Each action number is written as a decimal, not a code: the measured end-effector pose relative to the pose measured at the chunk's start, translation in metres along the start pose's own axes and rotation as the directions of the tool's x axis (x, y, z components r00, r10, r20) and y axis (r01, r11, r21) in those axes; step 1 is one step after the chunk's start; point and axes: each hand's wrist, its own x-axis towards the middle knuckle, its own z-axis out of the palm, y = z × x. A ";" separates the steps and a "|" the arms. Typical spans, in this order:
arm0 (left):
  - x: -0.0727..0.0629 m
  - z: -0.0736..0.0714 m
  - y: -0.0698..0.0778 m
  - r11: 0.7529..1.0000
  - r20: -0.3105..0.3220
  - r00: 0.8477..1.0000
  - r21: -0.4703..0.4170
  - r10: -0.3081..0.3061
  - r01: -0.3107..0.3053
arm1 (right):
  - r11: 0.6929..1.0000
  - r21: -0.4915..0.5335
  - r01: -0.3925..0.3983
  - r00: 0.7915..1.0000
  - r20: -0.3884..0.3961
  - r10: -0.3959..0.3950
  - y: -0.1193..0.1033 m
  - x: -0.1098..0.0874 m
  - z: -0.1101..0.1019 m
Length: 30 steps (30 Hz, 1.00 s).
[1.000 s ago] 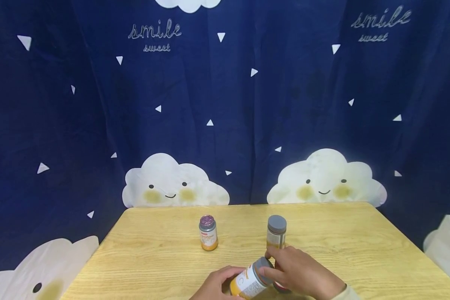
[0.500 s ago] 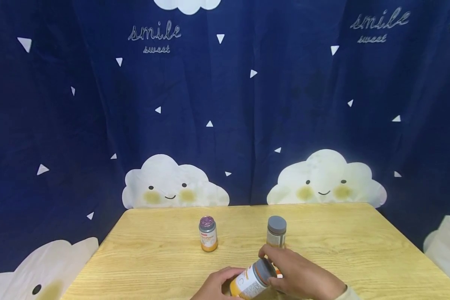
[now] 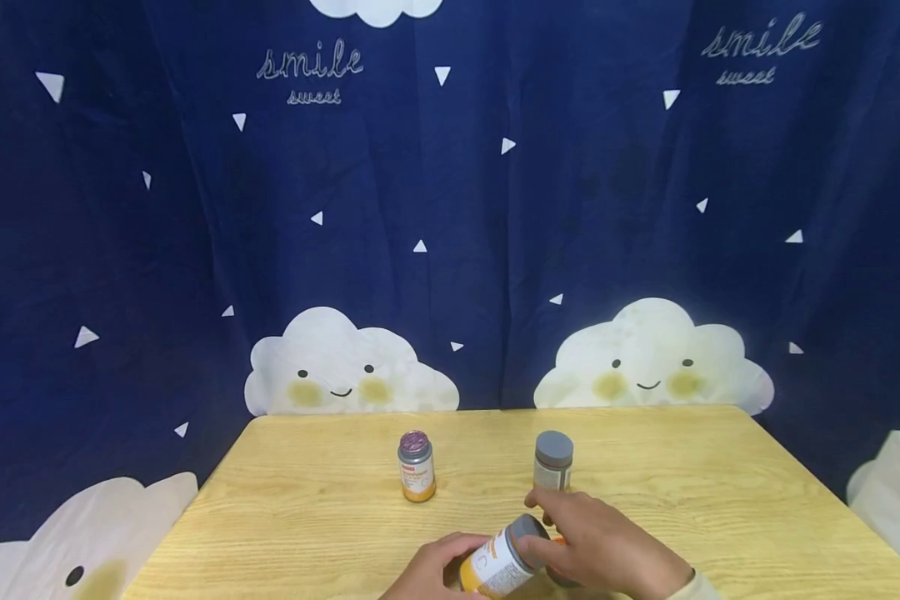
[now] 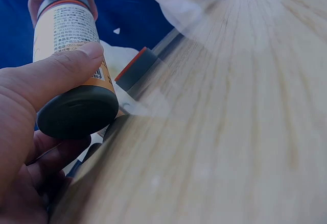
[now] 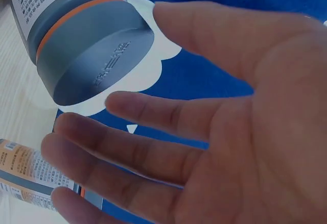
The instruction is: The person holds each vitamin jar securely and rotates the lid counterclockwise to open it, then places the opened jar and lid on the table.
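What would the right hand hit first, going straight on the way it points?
Probably the grey cap of the tilted orange-and-white bottle held in the left hand; in the right wrist view it lies ahead of the right hand. How deep the gap is, I can't tell.

Hands: two, left hand [image 3: 431, 575], right hand [image 3: 611, 546].
Bottles: three! Tilted bottle [image 3: 495, 567] in left fingers [image 3: 459, 543]; purple-topped bottle [image 3: 417, 477], grey-lidded bottle [image 3: 552, 473] beyond.
Loose lid [image 4: 137, 71]: just one, by right fingers [image 5: 168, 116].

"smile sweet" 2× on curtain [image 3: 465, 192]
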 end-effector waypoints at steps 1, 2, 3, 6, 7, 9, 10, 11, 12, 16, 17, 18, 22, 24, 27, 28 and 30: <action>0.000 0.000 0.000 1.000 0.000 1.000 0.000 -0.001 0.001 | 1.000 -0.006 -0.005 1.000 -0.004 0.005 0.000 0.000 0.000; 0.000 0.000 0.000 1.000 0.005 1.000 -0.012 -0.007 0.007 | 1.000 -0.006 -0.011 1.000 -0.005 0.011 0.000 0.001 0.000; 0.000 0.000 0.000 1.000 0.009 1.000 -0.022 -0.008 0.009 | 1.000 -0.007 -0.017 1.000 -0.003 0.017 0.000 0.001 0.000; -0.001 0.000 0.000 0.999 0.010 1.000 -0.037 -0.009 0.010 | 1.000 -0.015 -0.025 1.000 -0.012 0.025 -0.001 0.002 0.000; 0.000 0.000 0.000 0.999 0.010 1.000 -0.038 -0.010 0.010 | 0.999 -0.021 -0.028 0.999 -0.020 0.027 -0.002 0.002 0.000; 0.000 0.000 0.001 1.000 0.002 1.000 -0.023 -0.012 0.012 | 0.999 -0.036 -0.036 0.999 -0.033 0.035 -0.002 0.002 -0.001; 0.000 -0.001 0.002 1.000 -0.003 1.000 -0.012 -0.015 0.015 | 0.998 -0.041 -0.042 0.998 -0.039 0.040 -0.003 0.003 -0.001; 0.000 -0.001 0.002 1.000 -0.002 1.000 -0.008 -0.018 0.018 | 0.998 -0.051 -0.046 0.998 -0.044 0.044 -0.003 0.003 -0.001; 0.000 -0.001 0.002 1.000 -0.001 1.000 -0.004 -0.020 0.020 | 0.997 -0.060 -0.048 0.998 -0.049 0.045 -0.002 0.003 0.000; 0.000 -0.001 0.000 1.000 0.009 1.000 -0.021 -0.020 0.020 | 0.995 -0.087 -0.046 0.998 -0.055 0.041 -0.001 0.003 0.001; 0.000 0.000 -0.001 1.000 0.010 1.000 -0.021 -0.016 0.016 | 0.995 -0.096 -0.041 0.998 -0.059 0.035 0.000 0.003 0.001; 0.000 0.000 -0.001 1.000 0.008 1.000 -0.017 -0.010 0.010 | 0.994 -0.100 -0.036 0.998 -0.061 0.030 0.001 0.003 0.001; -0.001 0.000 0.000 1.000 0.006 1.000 -0.020 -0.009 0.009 | 0.995 -0.096 -0.022 0.998 -0.064 0.016 0.002 0.003 0.002; -0.002 0.001 0.000 0.999 0.016 1.000 -0.050 -0.005 0.006 | 0.996 -0.084 -0.014 0.998 -0.058 0.009 0.002 0.003 0.002; -0.002 0.001 0.001 0.998 0.016 1.000 -0.063 0.001 0.000 | 0.999 -0.032 -0.004 1.000 -0.031 0.003 0.003 0.004 0.003; -0.002 0.001 0.001 0.998 0.013 1.000 -0.056 0.005 -0.004 | 1.000 -0.013 0.004 1.000 -0.021 -0.004 0.002 0.004 0.003; -0.001 0.001 0.002 0.999 0.001 1.000 -0.035 0.001 -0.001 | 0.999 0.007 0.032 0.999 -0.007 -0.032 0.002 0.004 0.003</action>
